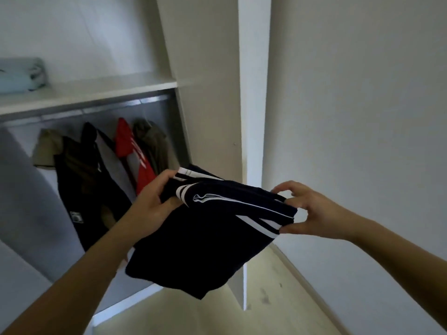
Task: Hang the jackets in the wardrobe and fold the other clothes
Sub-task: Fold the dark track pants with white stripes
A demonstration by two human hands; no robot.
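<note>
Navy garment [208, 238], folded into a thick, roughly rectangular bundle, is held in mid-air in front of the open wardrobe [208, 93], apart from its shelf and rail. The cloth is dark, matt and soft. White stripes run along its upper fold and right end, and a small white outline emblem shows near the top. The lower layers hang loose to a blunt corner above the floor [278, 298].

Left hand [150, 201]: closed on the left end of the bundle, fingers curled over the striped edge.

Right hand [312, 213]: holds the right end, thumb beneath the stripes and one finger on the upper edge. The other fingers are raised and bent, off the cloth.

Wardrobe contents:
- Upper compartment: a flat white shelf [96, 93] carries one pale blue folded item [19, 76] at its far left, blurred and partly cut by the frame edge.
- Lower compartment: a grey metal rail [96, 108] runs just beneath the shelf. Hanging below it, from left to right, are a beige jacket [44, 148], a black jacket [82, 180] with a small square label low on its front, a black and grey garment [108, 155], a red jacket [131, 151] with white markings, and an olive jacket [152, 143]. They hang close together and overlap. The hangers cannot be made out.

Wardrobe panels are smooth and white. A plain pale wall [362, 93] stands to the right, and the floor is light in colour.
</note>
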